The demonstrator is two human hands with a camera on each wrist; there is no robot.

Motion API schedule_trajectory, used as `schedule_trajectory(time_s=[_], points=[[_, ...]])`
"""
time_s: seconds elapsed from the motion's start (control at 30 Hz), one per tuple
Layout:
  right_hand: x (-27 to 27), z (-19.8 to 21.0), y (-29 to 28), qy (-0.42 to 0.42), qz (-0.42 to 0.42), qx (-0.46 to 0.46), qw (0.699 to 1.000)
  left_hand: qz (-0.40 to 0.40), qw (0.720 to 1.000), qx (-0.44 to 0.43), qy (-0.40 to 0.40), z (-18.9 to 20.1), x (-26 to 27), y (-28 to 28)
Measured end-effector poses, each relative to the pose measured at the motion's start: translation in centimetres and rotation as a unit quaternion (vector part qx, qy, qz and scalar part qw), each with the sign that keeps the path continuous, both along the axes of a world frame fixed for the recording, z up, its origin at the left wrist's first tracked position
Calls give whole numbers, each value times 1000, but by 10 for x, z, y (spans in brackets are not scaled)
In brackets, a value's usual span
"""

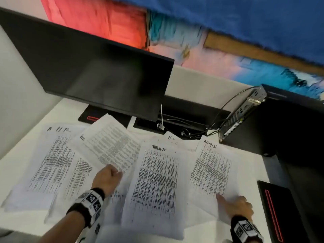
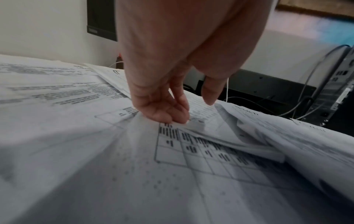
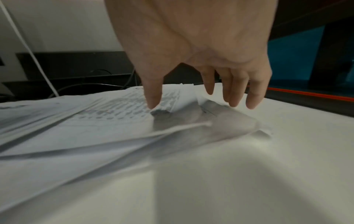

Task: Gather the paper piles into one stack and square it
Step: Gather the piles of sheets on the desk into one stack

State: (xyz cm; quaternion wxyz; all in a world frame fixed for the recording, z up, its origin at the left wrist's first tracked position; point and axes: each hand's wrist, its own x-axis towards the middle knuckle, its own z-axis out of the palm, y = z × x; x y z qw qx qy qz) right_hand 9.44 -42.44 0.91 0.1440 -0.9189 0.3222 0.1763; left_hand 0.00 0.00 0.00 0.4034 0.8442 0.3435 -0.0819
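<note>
A dark monitor (image 1: pixel 98 71) stands at the back of the white desk (image 1: pixel 21 165). In front of the monitor, printed paper piles (image 1: pixel 156 181) lie fanned and overlapping across the desk. Below the monitor's middle, the left hand (image 1: pixel 107 178) pinches the near corner of a tilted sheet (image 1: pixel 112 146). Further right of the monitor, the right hand (image 1: pixel 238 206) spreads relaxed fingers, thumb touching the "ADMIN" pile (image 1: pixel 212 171).

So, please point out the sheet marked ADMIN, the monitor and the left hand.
sheet marked ADMIN (image 1: pixel 210 165), head view, middle of its printed text.
monitor (image 1: pixel 98 67), head view, middle of the dark screen.
left hand (image 1: pixel 107 178), head view, back of the hand.
</note>
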Motion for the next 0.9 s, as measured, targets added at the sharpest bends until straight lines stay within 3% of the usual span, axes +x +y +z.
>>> schedule_trajectory(time_s=[0.1,0.2,0.33,0.47,0.57,0.67,0.73,0.9], points=[[8,1,-3,32,39,-2,999,-20,999,-40,14,-4,3,-14],[17,-4,-3,13,82,48,995,-21,997,-77,15,-3,12,-36],[26,-25,-4,-26,93,261,960,-17,994,-108,22,-9,27,-66],[24,-32,7,-35,53,343,937,-4,992,-123,19,-10,34,-81],[34,-45,0,-57,28,323,944,2,990,-142,0,-6,30,-73],[35,-3,9,-108,117,238,958,17,992,-127,-3,-1,22,-50],[34,26,9,-183,125,222,950,4,993,-117,3,5,15,-34],[27,83,8,-268,88,374,883,7,988,-150,33,11,1,-10]])
